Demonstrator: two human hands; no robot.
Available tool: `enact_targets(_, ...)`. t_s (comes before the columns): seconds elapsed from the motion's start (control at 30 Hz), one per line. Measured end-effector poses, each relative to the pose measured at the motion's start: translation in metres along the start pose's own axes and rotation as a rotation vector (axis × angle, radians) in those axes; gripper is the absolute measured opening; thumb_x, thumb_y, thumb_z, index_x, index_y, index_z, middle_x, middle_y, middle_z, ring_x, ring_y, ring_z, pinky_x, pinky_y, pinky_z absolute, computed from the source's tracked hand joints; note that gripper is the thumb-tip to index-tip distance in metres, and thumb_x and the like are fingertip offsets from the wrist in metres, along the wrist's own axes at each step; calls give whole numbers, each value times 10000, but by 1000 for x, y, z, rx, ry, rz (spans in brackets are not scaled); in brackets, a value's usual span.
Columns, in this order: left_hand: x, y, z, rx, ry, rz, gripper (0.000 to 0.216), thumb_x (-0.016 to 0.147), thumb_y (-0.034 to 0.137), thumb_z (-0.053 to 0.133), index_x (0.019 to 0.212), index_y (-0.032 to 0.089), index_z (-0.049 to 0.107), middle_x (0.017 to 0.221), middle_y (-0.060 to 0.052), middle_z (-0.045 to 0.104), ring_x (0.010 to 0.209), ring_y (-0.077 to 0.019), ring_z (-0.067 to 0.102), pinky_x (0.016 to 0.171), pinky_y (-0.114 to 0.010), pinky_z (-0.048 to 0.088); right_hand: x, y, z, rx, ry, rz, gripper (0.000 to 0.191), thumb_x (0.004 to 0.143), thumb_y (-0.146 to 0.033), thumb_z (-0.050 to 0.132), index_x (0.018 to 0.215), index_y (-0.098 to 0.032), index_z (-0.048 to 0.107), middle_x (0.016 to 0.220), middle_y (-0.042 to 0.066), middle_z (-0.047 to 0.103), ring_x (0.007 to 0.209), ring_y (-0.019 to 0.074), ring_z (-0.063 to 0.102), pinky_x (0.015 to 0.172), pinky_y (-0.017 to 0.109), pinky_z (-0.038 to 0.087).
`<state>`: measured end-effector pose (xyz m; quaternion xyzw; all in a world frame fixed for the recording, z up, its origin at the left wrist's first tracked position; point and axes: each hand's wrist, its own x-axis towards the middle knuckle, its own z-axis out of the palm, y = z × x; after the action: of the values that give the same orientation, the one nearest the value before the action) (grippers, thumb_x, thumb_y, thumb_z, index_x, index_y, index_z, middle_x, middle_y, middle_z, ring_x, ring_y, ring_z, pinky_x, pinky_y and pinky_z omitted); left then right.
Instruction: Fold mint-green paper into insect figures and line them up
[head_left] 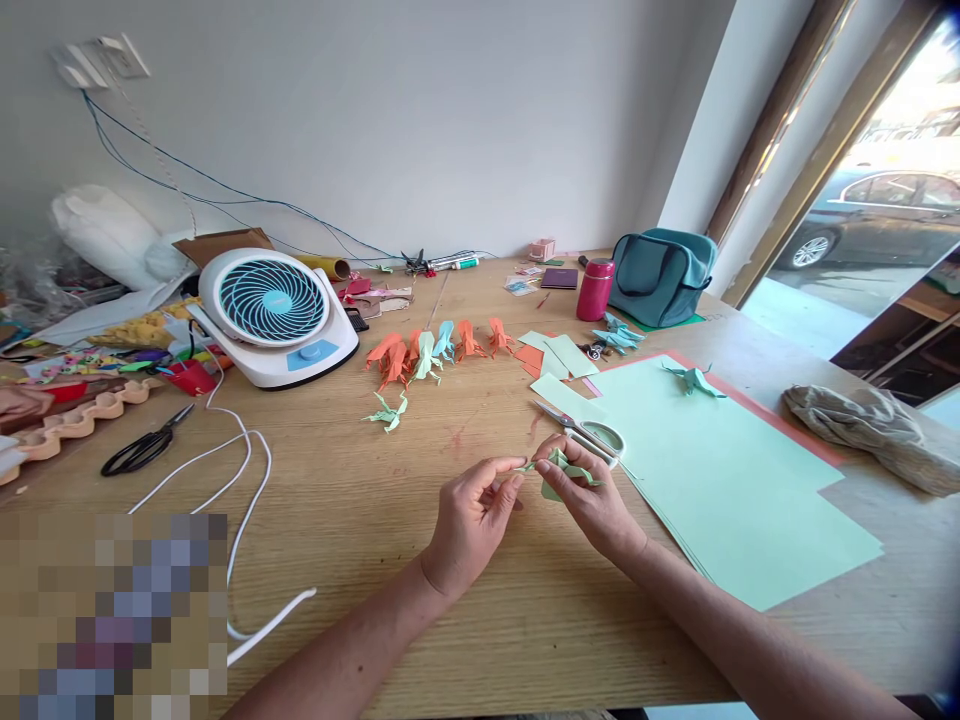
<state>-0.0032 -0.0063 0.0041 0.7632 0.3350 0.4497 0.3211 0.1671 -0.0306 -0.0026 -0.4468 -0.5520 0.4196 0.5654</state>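
Note:
Between both hands, just above the table, is a small folded figure of light green paper [555,489]. My right hand [589,495] grips its body, with green points showing past the fingers. With thumb and forefinger, my left hand [480,505] pinches a thin end of the same paper. The fingers cover much of its shape. Scissors with pale handles [600,437] lie just beyond my right hand. Large light green sheets [742,480] are spread to the right, with a teal folded paper figure [694,380] on them. Ahead lie orange folded figures [390,358] and a green one [388,411].
A white fan [281,318] stands at left, its white cord [247,480] looping across the table near black scissors [148,444]. Toward the back are a pink bottle [595,290], a teal bag [664,278] and cut paper pieces [570,355]. A crumpled cloth [874,435] lies right.

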Motion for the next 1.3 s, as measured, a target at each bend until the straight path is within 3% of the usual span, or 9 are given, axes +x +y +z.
enact_targets(0.2, 2, -1, 2, 18, 47, 12, 90, 902, 237, 630, 848, 166, 645, 816, -21, 659, 660, -91, 584, 552, -164, 463, 0, -1, 1, -18, -84, -36, 262, 928, -437, 615, 826, -197, 596, 782, -6, 518, 681, 133, 427, 627, 271, 357)
enact_targets(0.43, 2, -1, 0, -31, 25, -33, 155, 903, 230, 623, 765, 164, 601, 733, 8, 569, 630, -83, 517, 543, -168, 426, -1, -3, 0, -18, -101, -27, 216, 922, -406, 631, 856, -206, 583, 765, -23, 490, 682, 128, 406, 637, 269, 338)
enact_targets(0.67, 5, 1, -3, -75, -36, -57, 97, 889, 266, 652, 889, 170, 653, 844, -19, 651, 663, -89, 567, 553, -169, 454, 1, 1, -1, -38, -102, -58, 223, 921, -410, 633, 843, -207, 584, 763, -20, 491, 701, 139, 418, 649, 274, 337)
enact_targets(0.93, 5, 1, -5, 45, 3, 81, 157, 918, 215, 587, 768, 173, 598, 751, -6, 605, 665, -99, 554, 583, -188, 444, -1, -3, 0, -20, -121, 15, 248, 891, -440, 665, 847, -205, 601, 786, -11, 516, 718, 142, 439, 672, 276, 365)
enact_targets(1.07, 7, 2, -8, 34, 49, 29, 174, 920, 231, 581, 755, 175, 571, 744, -3, 590, 648, -98, 534, 573, -187, 442, 1, -1, 1, 87, -107, 73, 293, 858, -475, 698, 935, -211, 598, 824, -2, 537, 694, 134, 446, 635, 273, 363)
enact_targets(1.3, 7, -1, -10, -30, 57, -55, 187, 901, 284, 631, 761, 160, 635, 690, 2, 593, 599, -90, 526, 561, -195, 431, 4, -1, 4, 272, -88, 178, 492, 715, -635, 767, 853, -211, 559, 669, -21, 549, 605, 135, 445, 587, 288, 355)
